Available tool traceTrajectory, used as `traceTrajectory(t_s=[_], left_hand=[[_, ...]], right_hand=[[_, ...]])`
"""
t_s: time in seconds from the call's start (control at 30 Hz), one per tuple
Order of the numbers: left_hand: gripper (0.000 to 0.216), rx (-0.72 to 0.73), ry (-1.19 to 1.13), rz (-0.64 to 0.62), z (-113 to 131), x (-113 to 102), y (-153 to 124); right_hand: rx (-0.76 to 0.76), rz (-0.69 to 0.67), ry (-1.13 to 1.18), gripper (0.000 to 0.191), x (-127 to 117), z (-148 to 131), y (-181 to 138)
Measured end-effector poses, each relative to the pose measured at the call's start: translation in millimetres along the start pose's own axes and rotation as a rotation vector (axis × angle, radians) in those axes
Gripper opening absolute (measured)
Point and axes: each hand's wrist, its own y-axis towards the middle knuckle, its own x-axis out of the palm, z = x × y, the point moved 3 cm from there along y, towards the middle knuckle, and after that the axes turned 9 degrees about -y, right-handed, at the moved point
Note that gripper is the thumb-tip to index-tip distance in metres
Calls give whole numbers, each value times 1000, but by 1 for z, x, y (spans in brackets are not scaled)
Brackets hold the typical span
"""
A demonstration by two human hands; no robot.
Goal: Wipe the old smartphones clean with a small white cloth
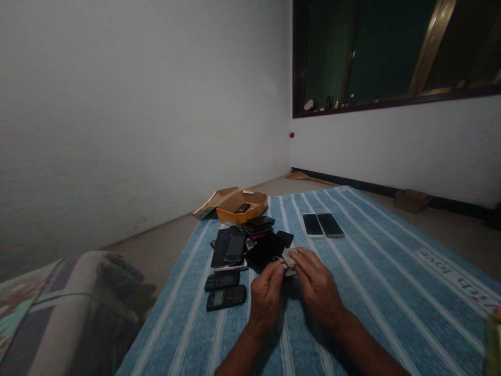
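Observation:
My right hand (320, 286) is closed on a crumpled pale cloth (290, 259), its fingers pressed together. Beside it, my left hand (267, 293) pinches something small at the cloth's left edge; what it grips is too unclear to name. Just beyond both hands lies a flat black item (266, 251), partly covered by my fingers. Left of my left hand, two dark keypad phones (226, 298) rest one behind the other. Behind them a dark phone (235, 247) lies on top of a black tablet-like slab (219, 248).
An open orange box (235, 215) with a phone inside stands behind a stack of phones (258, 223). Two flat smartphones (330, 225) lie side by side at the right. Everything rests on a blue striped cloth (376, 292). A draped seat (78, 308) is at lower left.

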Motion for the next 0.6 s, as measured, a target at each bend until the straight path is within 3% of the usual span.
traceTrajectory(t_s=[0.17, 0.3, 0.4, 0.6], left_hand=[[45, 34, 65, 3, 1, -1, -1], [44, 41, 58, 13, 0, -2, 0], [40, 33, 59, 42, -2, -4, 0], [41, 5, 97, 85, -5, -10, 2]], right_hand=[[-226, 17, -200, 54, 9, -12, -12], [-293, 16, -223, 59, 9, -2, -12], [-215, 28, -217, 55, 1, 16, -6], [92, 63, -195, 41, -23, 43, 10]])
